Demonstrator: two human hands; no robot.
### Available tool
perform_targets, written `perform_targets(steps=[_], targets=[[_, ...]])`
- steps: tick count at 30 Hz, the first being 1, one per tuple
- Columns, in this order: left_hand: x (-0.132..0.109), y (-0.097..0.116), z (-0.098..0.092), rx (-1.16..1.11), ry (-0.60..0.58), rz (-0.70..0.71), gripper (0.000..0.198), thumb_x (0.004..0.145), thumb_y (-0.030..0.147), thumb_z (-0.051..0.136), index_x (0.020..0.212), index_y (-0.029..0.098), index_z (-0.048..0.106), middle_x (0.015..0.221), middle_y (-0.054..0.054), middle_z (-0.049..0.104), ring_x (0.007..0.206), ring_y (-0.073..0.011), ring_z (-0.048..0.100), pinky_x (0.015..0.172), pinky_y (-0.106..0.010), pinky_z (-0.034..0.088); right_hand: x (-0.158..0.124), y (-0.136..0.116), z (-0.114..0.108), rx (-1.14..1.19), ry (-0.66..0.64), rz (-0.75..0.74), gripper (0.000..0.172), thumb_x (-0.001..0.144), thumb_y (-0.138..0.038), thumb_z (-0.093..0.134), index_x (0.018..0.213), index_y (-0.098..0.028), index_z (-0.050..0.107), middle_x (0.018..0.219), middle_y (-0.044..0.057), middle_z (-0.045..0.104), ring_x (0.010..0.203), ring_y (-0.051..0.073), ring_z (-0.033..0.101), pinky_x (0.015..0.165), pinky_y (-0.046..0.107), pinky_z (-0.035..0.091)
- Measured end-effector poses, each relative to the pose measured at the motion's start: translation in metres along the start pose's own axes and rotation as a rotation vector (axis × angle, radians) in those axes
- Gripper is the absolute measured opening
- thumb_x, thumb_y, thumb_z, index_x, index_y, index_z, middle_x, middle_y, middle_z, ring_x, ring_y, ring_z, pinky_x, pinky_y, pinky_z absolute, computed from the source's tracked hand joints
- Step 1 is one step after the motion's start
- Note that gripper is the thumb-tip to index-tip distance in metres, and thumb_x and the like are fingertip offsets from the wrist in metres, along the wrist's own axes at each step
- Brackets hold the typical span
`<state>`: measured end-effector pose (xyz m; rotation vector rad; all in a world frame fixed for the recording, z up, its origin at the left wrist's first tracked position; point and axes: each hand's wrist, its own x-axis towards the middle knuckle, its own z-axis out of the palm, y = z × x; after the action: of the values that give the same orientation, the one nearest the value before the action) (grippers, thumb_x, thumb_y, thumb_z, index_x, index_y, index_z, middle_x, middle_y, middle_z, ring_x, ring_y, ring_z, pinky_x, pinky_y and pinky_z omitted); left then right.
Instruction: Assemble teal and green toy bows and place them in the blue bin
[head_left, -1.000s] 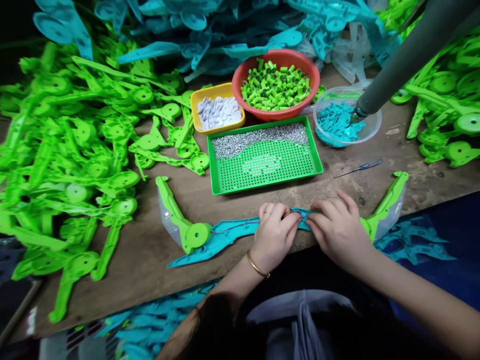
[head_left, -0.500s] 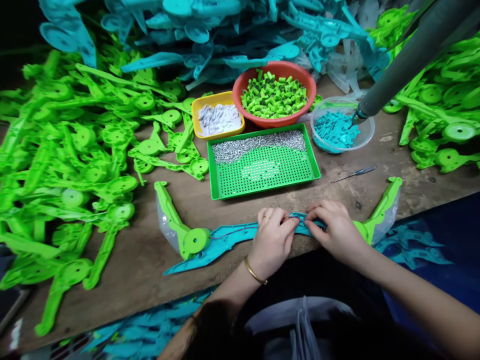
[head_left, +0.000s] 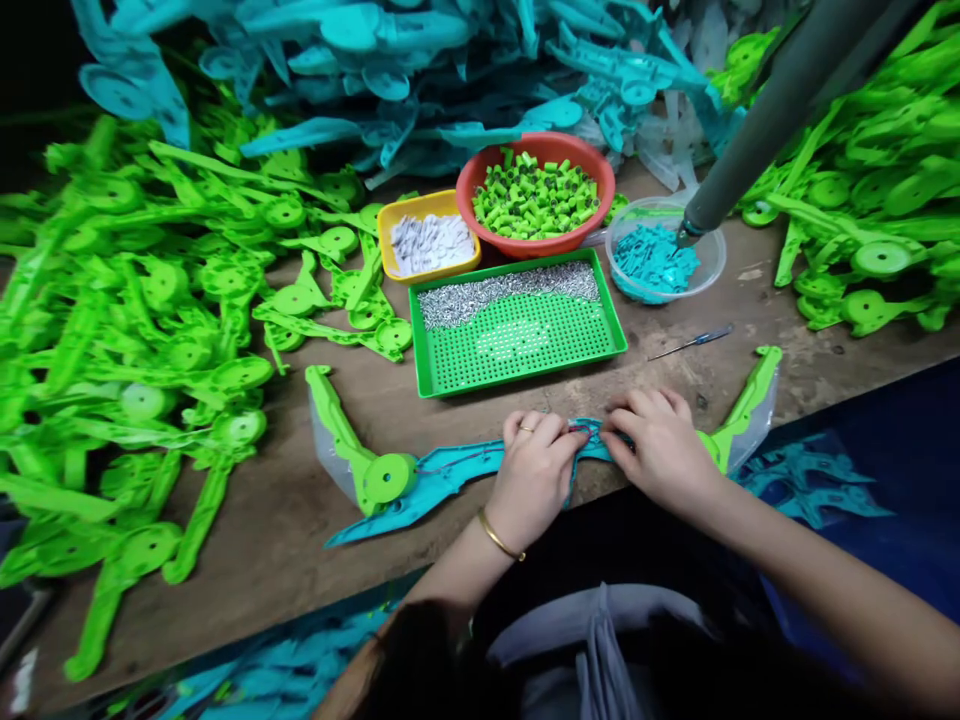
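Observation:
A long blue plastic bow-shaped body (head_left: 454, 480) lies on the table in front of me, a thin reddish wire running along it. A green limb (head_left: 388, 478) with a round disc and a clear plastic piece sits at its left end. A similar green limb (head_left: 750, 405) sits at the right end. My left hand (head_left: 531, 468) is closed over the body's middle, thumb and fingers pressed together near the wire. Just right of it, my right hand (head_left: 661, 447) has bent fingers pinched at the body's edge; whatever its fingertips hold is hidden.
Beyond the hands stands a green perforated tray (head_left: 525, 372) with small metal screws. Behind it are a yellow tray (head_left: 386, 240), a red bowl (head_left: 466, 205) and a clear tub (head_left: 718, 265). A screwdriver (head_left: 701, 338) lies right. Green part piles (head_left: 150, 300) flank both sides; a dark pole (head_left: 780, 110) slants in.
The view has shifted slightly, moving the scene a little left. My fingertips are slightly further apart over the blue body's middle. The bow-shaped body stays in about the same place.

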<state>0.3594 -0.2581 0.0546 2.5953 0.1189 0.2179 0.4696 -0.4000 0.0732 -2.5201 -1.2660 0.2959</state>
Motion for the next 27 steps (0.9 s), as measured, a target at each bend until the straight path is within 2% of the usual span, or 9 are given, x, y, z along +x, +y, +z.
perform_targets(steps=[3,5,10,14,18,23,27], targets=[[-0.006,0.000,-0.012,-0.028,-0.043,0.022,0.028,0.088,0.011,0.044,0.105,0.021,0.064,0.090,-0.005,0.059,0.089,-0.0188,0.052,0.092,-0.043,0.032,-0.012,0.018,-0.008,0.161,0.100,0.012,0.015,0.088,-0.028,0.050,0.091,-0.023,0.064,0.104,0.004,0.065,0.101,0.020,0.058,0.093,0.042,0.038],[-0.013,-0.001,-0.018,-0.049,-0.011,0.029,0.027,0.088,0.012,0.046,0.106,0.022,0.064,0.094,-0.005,0.061,0.093,-0.0188,0.054,0.096,-0.044,0.031,-0.020,0.029,-0.011,0.180,0.158,0.029,0.014,0.088,-0.027,0.050,0.090,-0.023,0.063,0.102,0.004,0.066,0.099,0.019,0.060,0.094,0.042,0.038],[-0.025,-0.003,-0.018,-0.025,0.161,-0.016,0.014,0.087,0.018,0.055,0.094,0.021,0.066,0.087,-0.003,0.062,0.087,-0.0172,0.057,0.096,-0.045,0.032,-0.035,0.033,-0.005,0.131,0.118,-0.032,0.013,0.089,-0.029,0.050,0.090,-0.024,0.062,0.097,0.003,0.067,0.094,0.018,0.061,0.104,0.047,0.028],[-0.027,0.000,-0.009,-0.012,0.223,-0.047,0.009,0.086,0.019,0.058,0.089,0.021,0.067,0.084,-0.003,0.061,0.085,-0.0171,0.057,0.096,-0.045,0.032,-0.037,0.029,-0.003,0.047,0.116,-0.091,0.016,0.089,-0.030,0.051,0.095,-0.025,0.064,0.099,0.003,0.067,0.094,0.018,0.061,0.105,0.048,0.026],[-0.024,0.002,-0.005,-0.001,0.207,-0.088,0.010,0.086,0.020,0.057,0.083,0.021,0.067,0.082,-0.002,0.060,0.084,-0.0167,0.055,0.092,-0.042,0.033,-0.033,0.028,-0.008,0.019,0.055,-0.114,0.019,0.089,-0.034,0.051,0.097,-0.023,0.065,0.104,0.004,0.067,0.098,0.019,0.060,0.104,0.049,0.028],[-0.020,0.007,-0.006,0.007,0.161,-0.148,0.011,0.086,0.021,0.056,0.081,0.021,0.066,0.081,-0.002,0.057,0.083,-0.0173,0.052,0.088,-0.040,0.032,-0.022,0.025,-0.009,0.027,0.040,-0.168,0.019,0.089,-0.032,0.050,0.097,-0.023,0.065,0.102,0.004,0.068,0.098,0.019,0.061,0.104,0.048,0.029],[-0.016,0.015,-0.003,0.074,0.076,-0.130,0.014,0.084,0.014,0.054,0.084,0.022,0.067,0.083,-0.003,0.056,0.084,-0.0190,0.048,0.085,-0.038,0.033,-0.021,0.026,-0.007,0.088,0.003,-0.168,0.018,0.089,-0.032,0.051,0.100,-0.023,0.063,0.099,0.002,0.070,0.094,0.017,0.062,0.103,0.046,0.031]])
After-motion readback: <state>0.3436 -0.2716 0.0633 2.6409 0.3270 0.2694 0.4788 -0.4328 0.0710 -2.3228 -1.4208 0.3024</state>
